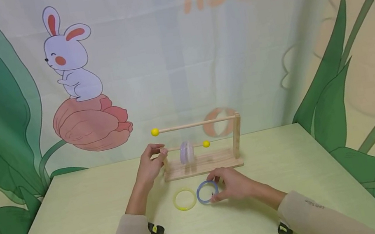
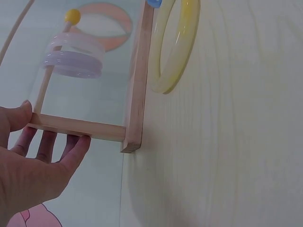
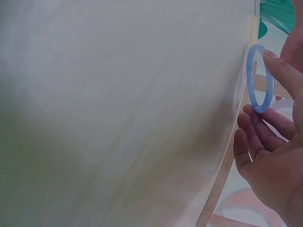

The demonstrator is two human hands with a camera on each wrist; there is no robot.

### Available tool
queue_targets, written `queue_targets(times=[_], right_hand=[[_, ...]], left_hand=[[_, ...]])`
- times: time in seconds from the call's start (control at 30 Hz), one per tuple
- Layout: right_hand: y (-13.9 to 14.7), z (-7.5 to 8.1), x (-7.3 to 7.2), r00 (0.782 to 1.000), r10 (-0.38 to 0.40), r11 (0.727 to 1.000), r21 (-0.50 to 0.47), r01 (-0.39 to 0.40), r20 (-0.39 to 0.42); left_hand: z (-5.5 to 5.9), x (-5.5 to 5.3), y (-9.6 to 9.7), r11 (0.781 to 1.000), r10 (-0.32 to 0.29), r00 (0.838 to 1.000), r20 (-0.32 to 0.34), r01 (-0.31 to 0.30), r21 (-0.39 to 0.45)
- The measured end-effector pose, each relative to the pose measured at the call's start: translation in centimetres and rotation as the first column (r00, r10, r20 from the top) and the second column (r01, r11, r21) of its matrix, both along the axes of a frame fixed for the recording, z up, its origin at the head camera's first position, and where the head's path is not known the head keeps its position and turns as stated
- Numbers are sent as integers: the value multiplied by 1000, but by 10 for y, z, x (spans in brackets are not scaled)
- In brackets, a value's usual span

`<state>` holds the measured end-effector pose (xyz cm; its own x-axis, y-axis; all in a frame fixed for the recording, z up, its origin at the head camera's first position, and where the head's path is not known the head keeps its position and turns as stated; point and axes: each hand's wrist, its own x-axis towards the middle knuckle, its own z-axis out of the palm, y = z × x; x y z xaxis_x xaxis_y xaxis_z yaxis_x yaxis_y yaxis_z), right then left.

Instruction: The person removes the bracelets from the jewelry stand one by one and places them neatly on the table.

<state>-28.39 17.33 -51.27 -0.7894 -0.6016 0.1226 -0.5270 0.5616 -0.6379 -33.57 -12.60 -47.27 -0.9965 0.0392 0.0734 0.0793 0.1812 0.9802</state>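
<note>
My left hand [image 1: 149, 169] holds the short upright post [image 2: 80, 127] at the left end of a wooden rack [image 1: 215, 166], thumb on one side and fingers on the other. The rod from that post carries a lavender ring [image 1: 182, 154] and a pale pinkish ring [image 2: 90, 43], and ends in a yellow ball [image 1: 206, 144]. In front of the rack, my right hand [image 1: 235, 184] holds a blue ring [image 3: 250, 80] across its width between thumb and fingers. A yellow ring [image 1: 186, 208] lies on the table just left of the blue one.
A taller post [image 1: 237, 135] at the rack's right end bears a long upper rod [image 1: 196, 124] pointing left, tipped with another yellow ball [image 1: 154, 132]. Behind the pale table [image 1: 77, 220] hangs a printed curtain [image 1: 161, 54] with a rabbit and tulips.
</note>
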Motion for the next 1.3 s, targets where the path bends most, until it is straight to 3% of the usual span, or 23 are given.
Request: queue_targets(times=[1.3], right_hand=[[-2,0,1,998,23,986,163,-12,-66]], left_hand=[[0,-1,-1,1000,-10,1000,-13,11,19]])
